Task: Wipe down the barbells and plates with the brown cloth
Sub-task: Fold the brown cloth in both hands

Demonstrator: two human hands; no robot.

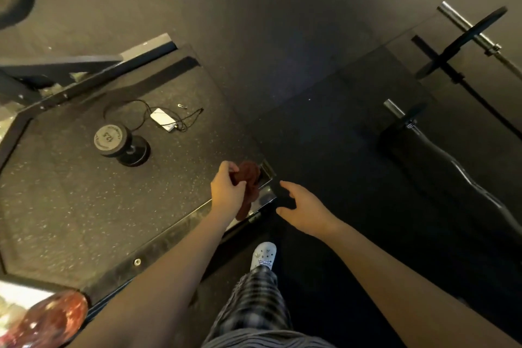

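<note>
The left hand (227, 192) pinches the bunched brown cloth (248, 178) above the platform (169, 232) corner, the right hand (303, 207) just beside it spread and empty, so spread the cloth flat before reaching the barbells (394, 109) and plates (463, 42) far right.

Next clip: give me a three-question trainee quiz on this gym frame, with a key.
1. True or false: the right hand holds the brown cloth.
2. Multiple choice: the dumbbell lies on A) the speckled platform, B) a bench, C) a rack.
3. Count: how many bars with plates show on the right?
Key: 1 false, the left hand grips it and the right is empty; 2 A; 3 two, the far barbell and the near barbell.
</note>
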